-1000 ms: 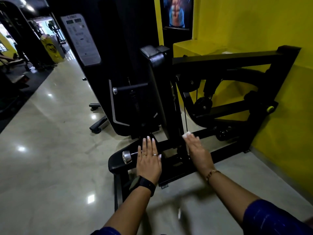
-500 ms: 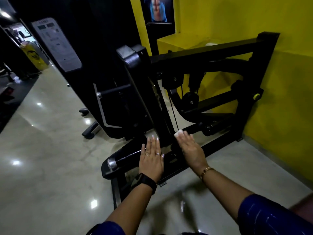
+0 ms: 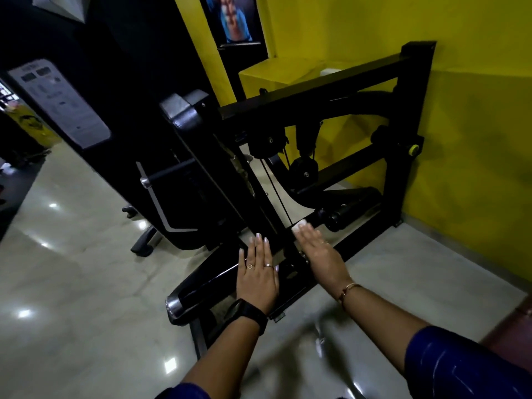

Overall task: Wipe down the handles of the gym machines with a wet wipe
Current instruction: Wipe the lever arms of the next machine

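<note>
1. A person bends over a black gym machine [image 3: 414,110] standing against a yellow wall [image 3: 475,139].
2. The left hand [image 3: 257,279] lies flat, fingers straight, on the padded bar [image 3: 207,286] at the machine's near end.
3. The right hand [image 3: 322,256], also flat and gripping nothing, presses a white wipe [image 3: 299,224] under its fingertips onto the machine's middle frame.
4. The wipe looks thin, soft and damp. It would likely bunch or slide, so pin it under flat fingers or wrap it round the bar.
</note>
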